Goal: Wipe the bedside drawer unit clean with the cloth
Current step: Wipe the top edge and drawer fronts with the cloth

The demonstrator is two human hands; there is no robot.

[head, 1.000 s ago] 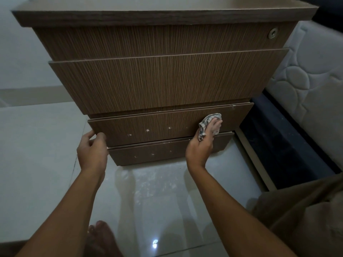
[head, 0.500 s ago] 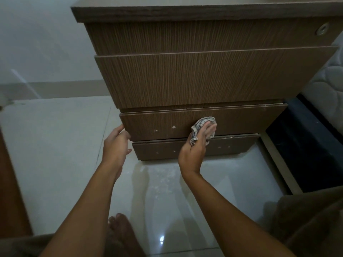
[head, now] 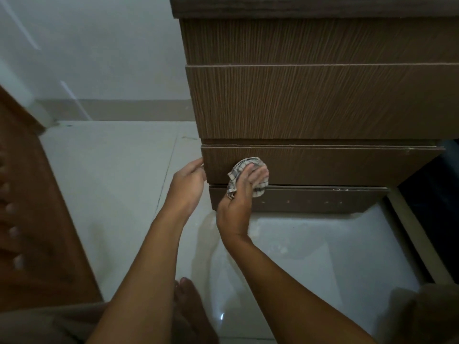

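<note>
At frame centre, the right hand (head: 242,194), clenched around the checked cloth (head: 244,176), had wiped leftward across the third drawer front (head: 335,166), nearing the open left hand (head: 188,181) at its edge.

Dim indoor light; small glare spot on glossy floor (head: 221,316); wide-angle bending and blur at left edge.

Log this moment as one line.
right hand: presses checked cloth on third drawer front | left hand: braces its left edge
</note>
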